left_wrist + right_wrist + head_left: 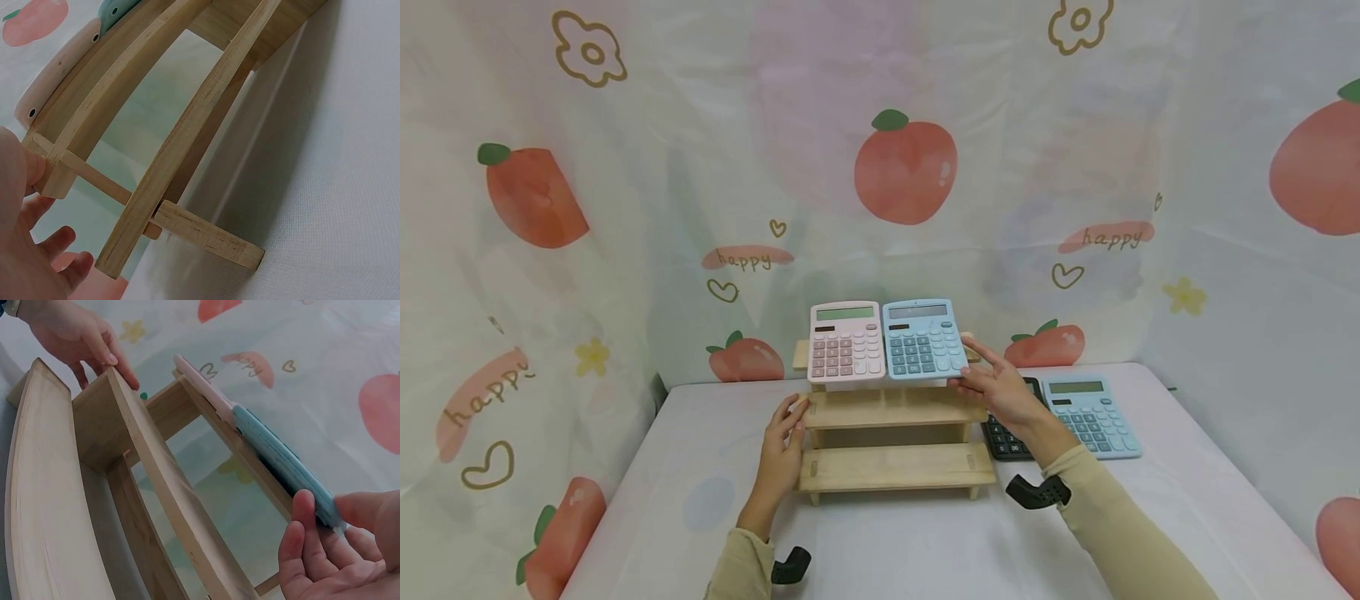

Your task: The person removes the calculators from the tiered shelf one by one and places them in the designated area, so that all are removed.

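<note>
A three-tier wooden stand (pixel 895 468) stands on the table. On its top tier a pink calculator (pixel 847 343) leans back, facing forward. Beside it, slightly tilted, is a light blue calculator (pixel 923 339). My right hand (pixel 1011 398) pinches the blue calculator's lower right corner, thumb on one side and fingers underneath; the right wrist view shows its edge (pixel 284 461) between them. With my left hand (pixel 782 450) I hold the left end of the middle tier; in the left wrist view the remaining fingers (pixel 57 242) spread loosely below that end.
Right of the stand lie a black calculator (pixel 1006 440), partly hidden behind my right hand, and another light blue calculator (pixel 1092 417). A white cloth covers the table (pixel 880 550). A fruit-printed curtain (pixel 910 275) hangs close behind and at both sides.
</note>
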Available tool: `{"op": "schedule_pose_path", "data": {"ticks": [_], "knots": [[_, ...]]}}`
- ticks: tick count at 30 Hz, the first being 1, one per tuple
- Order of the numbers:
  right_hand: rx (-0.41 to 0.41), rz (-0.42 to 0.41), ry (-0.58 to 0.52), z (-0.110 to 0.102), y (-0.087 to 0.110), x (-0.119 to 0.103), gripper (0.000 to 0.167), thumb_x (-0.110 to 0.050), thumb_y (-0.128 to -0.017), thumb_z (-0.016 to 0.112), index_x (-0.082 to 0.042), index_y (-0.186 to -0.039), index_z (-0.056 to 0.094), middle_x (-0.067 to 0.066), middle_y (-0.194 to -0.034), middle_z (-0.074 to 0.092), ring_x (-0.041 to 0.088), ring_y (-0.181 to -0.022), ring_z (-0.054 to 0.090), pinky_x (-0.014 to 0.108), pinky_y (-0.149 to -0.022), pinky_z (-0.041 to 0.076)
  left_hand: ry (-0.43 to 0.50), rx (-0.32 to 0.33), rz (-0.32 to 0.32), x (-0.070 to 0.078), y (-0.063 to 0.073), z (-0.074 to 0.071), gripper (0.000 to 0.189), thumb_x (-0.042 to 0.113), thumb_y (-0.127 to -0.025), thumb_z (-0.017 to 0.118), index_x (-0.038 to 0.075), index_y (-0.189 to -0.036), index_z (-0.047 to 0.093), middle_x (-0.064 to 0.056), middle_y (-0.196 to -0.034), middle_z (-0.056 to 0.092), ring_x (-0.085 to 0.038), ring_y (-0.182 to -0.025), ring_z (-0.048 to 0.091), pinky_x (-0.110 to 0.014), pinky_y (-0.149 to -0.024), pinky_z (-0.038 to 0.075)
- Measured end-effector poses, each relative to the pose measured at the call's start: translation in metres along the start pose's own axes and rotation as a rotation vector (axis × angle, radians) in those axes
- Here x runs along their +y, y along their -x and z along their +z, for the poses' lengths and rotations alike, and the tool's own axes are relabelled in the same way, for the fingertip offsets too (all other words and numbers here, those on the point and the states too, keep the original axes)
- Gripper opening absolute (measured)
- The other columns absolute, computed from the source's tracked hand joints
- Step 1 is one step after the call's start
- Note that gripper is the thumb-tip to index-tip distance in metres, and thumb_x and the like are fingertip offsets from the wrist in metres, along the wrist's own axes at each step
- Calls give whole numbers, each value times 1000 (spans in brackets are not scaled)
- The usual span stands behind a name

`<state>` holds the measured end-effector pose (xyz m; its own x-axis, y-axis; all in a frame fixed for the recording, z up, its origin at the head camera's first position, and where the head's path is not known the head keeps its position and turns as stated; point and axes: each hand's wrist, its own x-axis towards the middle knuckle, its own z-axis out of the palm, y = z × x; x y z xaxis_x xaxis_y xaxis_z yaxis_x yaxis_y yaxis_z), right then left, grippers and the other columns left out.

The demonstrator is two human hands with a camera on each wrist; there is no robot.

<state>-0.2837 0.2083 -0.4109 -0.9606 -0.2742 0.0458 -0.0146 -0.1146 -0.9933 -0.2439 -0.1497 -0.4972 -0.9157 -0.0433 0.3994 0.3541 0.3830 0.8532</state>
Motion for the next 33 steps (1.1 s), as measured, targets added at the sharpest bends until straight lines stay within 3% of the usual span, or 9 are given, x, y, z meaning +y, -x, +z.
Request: {"op": "schedule_pose_path", "data": {"ticks": [25,33], "knots": [[-12,-15,72,-3,25,-12,66,-12,-105,53,-15,-162,22,-10,-114,70,11,-99,71,23,-90,57,-44,17,30,-4,-2,2,37,5,-103,50,-3,-138,59,-22,-153,46,-48,-138,45,-60,-98,41],[-30,-24,79,-6,33,-12,68,-13,-105,54,-12,-163,18,-11,-117,70,10,-100,70,23,-92,56,-44,15,31,-4,-1,2,37,4,-103,49,-3,-138,59,-22,-153,46,-50,-138,44,-60,-97,41]]}}
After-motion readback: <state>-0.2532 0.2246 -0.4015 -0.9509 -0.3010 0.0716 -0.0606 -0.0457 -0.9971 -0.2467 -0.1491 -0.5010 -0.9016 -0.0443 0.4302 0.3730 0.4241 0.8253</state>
